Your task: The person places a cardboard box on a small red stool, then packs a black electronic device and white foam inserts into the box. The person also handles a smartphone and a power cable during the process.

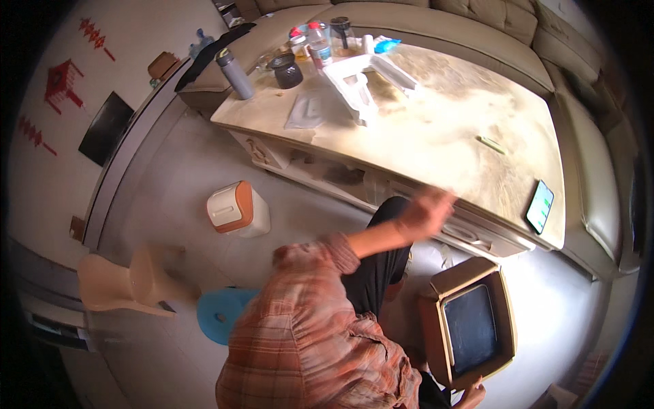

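My left hand (428, 213) is blurred, held over my knee by the front edge of the marble-patterned coffee table (460, 112). Nothing shows in it, and its fingers are too smeared to read. Low in the picture, my right hand (471, 394) grips the near rim of an open cardboard box (433, 332) beside my legs; part of this hand is cut off. Inside the box lies a dark, flat panel with rounded corners (471, 327). A white foam packing piece (352, 92) rests on the table. The lit smartphone (540, 207) lies near its right end.
A grey bottle (236, 74), a black mesh holder (285, 71), a plastic drink bottle (320, 46) and a pale green stick-like item (491, 144) are on the table. On the floor stand a white-and-orange bin (240, 209), a blue stool (219, 314) and a beige chair (133, 278). A sofa (444, 30) runs behind.
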The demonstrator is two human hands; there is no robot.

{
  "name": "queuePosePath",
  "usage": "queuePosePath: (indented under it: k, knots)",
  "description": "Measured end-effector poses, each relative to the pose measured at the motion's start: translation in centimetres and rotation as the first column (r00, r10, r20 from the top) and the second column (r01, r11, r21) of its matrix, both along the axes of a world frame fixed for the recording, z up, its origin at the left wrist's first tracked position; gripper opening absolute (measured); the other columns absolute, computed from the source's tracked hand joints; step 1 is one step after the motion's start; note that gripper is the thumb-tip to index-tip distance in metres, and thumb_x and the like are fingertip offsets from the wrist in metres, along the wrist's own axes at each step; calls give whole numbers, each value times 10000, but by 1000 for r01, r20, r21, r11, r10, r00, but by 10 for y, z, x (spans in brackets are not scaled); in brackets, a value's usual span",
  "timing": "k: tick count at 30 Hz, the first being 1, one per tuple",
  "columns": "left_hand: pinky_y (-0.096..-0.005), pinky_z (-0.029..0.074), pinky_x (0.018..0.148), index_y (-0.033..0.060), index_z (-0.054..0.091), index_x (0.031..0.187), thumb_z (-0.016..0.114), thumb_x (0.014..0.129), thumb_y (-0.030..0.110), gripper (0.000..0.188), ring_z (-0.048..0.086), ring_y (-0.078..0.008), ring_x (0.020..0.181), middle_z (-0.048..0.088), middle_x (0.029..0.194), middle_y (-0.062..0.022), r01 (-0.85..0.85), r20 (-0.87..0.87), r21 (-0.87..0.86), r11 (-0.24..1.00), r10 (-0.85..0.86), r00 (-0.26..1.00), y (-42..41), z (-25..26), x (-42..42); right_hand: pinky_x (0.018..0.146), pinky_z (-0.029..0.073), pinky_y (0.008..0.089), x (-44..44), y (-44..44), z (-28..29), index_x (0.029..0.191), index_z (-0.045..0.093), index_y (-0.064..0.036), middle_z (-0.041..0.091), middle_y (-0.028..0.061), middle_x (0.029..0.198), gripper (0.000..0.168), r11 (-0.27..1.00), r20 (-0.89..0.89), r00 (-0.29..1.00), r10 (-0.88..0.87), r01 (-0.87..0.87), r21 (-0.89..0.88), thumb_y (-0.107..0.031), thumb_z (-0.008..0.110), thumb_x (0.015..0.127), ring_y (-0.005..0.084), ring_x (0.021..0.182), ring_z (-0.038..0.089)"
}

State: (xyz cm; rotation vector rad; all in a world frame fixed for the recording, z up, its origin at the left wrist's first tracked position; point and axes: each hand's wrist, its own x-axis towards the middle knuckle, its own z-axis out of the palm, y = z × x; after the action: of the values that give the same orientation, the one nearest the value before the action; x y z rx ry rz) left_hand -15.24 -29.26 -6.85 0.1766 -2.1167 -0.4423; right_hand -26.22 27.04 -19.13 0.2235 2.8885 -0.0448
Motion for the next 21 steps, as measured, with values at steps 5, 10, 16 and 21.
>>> queuePosePath:
  k: [5,10,16,21]
  knots:
    - [-497,422,879,-16,462,1261,593,852,45,434,522,-426,1016,546,1107,-246,-646,16,53,761,647,763,-154,16,104,782,534,443,27,-55,74,1178,680,-110,700,216,1020,426,979,-169,986,2,-36,-200,-436,612,912,330,875,688]
    - [-560,288,1077,-77,329,1402,695,823,356,811,391,-479,1266,413,1366,-341,-879,283,-122,460,865,414,-289,-17,164,748,547,423,32,-78,71,1163,694,-53,727,160,985,362,871,-405,891,204,-355,-341,-316,599,933,320,822,699]
    - [-608,255,1093,-79,252,1457,704,806,392,922,357,-487,1330,424,1369,-373,-906,665,-6,424,678,312,-309,-14,147,751,555,384,33,-86,48,1124,714,-77,726,145,1028,290,879,-380,902,205,-341,-333,-253,609,917,298,837,705]
    - [-570,463,913,-75,472,1275,668,822,176,554,592,-462,1087,638,1119,-272,-811,732,-157,563,617,287,-322,-12,160,783,567,392,30,-75,29,1078,694,-40,704,137,1072,353,741,-474,653,590,-672,-4,-323,655,870,282,944,686]
